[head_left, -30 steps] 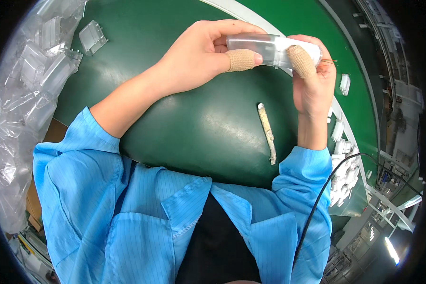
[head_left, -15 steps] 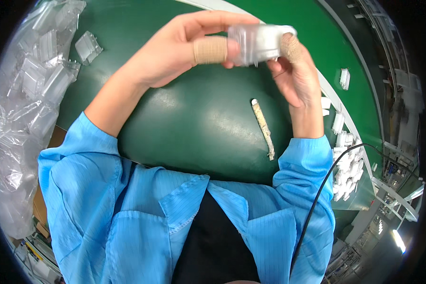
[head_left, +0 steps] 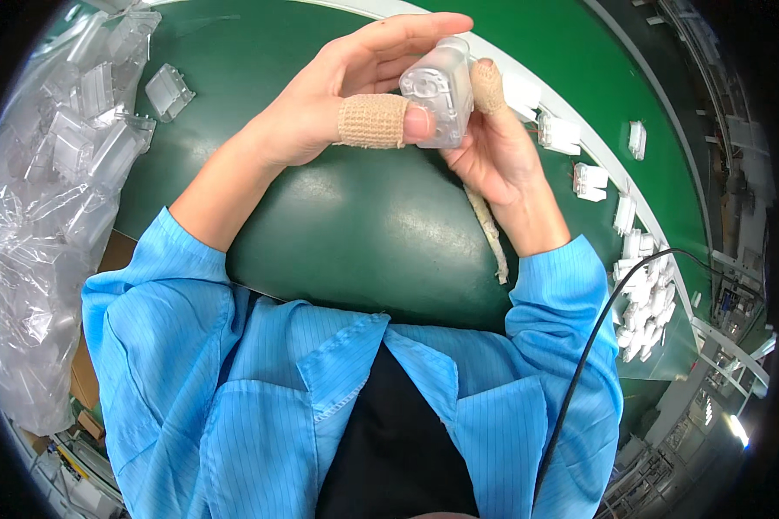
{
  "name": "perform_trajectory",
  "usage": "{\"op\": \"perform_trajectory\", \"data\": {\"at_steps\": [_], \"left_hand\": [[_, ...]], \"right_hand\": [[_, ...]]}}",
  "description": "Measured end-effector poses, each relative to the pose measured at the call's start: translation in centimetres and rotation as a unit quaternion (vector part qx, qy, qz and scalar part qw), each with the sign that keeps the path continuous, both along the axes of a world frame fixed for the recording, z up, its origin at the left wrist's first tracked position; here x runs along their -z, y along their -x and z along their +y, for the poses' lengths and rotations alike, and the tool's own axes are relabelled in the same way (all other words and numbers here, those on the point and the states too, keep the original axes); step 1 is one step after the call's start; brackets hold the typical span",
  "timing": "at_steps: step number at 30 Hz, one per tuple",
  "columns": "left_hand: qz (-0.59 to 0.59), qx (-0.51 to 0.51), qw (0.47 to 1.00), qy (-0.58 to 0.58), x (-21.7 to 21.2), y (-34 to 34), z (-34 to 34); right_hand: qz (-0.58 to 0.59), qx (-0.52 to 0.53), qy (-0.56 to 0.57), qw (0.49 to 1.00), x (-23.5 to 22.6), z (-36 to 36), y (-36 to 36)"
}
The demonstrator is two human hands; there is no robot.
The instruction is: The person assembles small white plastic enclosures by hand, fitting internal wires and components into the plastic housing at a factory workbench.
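We see the left hand (head_left: 333, 102) closed part-way round a clear plastic case (head_left: 441, 93), its thumb pressed to the lower left side and its fingers spread behind; the forefinger reaches past the top. The right hand (head_left: 504, 156) is half curled at the case's lower right, thumb raised alongside — we cannot tell whether it bears any load. The case sits tilted between the 2 hands, above the far part of the green tabletop (head_left: 346, 229).

Nearest the hands, the table's curved white edge (head_left: 368, 9) runs just beyond the left fingertips, so we have little room forward. Toward us, a broad stretch of tabletop opens between the forearms, down to the blue jacket (head_left: 260, 424). A thin cream rod (head_left: 491, 238) borders that space at right, its upper end hidden by the right hand.

The case is translucent and rounded, with moulded detail on its end face. Both thumbs wear ribbed beige wraps (head_left: 372, 122). The rod looks rough and flaky. Beyond the right hand, 2 blocky white parts (head_left: 560, 135) lie near the edge; farther down, a heap of white pieces (head_left: 642, 303). At left — a crinkled, glossy bag (head_left: 26, 277) of clear housings, with 1 boxy housing (head_left: 170, 92) beside it.
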State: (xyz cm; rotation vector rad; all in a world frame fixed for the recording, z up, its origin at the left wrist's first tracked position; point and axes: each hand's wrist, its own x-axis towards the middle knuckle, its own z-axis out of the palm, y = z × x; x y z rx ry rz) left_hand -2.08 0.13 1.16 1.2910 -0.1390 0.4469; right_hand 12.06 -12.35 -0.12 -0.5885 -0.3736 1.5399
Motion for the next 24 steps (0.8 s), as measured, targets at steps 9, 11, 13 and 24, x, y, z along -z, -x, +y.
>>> {"op": "perform_trajectory", "data": {"at_steps": [9,11,13,24], "left_hand": [[0.053,-0.086,0.986,0.135,0.7,0.2,1.3],[0.077,-0.044,0.972,0.22,0.9,0.3,1.3],[0.097,-0.051,0.97,0.218,0.3,0.2,0.2],[0.083,-0.047,0.995,0.027,0.8,0.1,-0.2]], "right_hand": [[-0.446,-0.047,0.128,0.885,-2.8,-0.8,-1.2],[-0.485,0.022,0.116,0.867,-3.5,-1.4,-1.5],[-0.568,0.192,0.021,0.8,-3.7,-1.1,0.7],[-0.73,0.244,-0.096,0.631,-2.0,-1.0,0.6]]}}
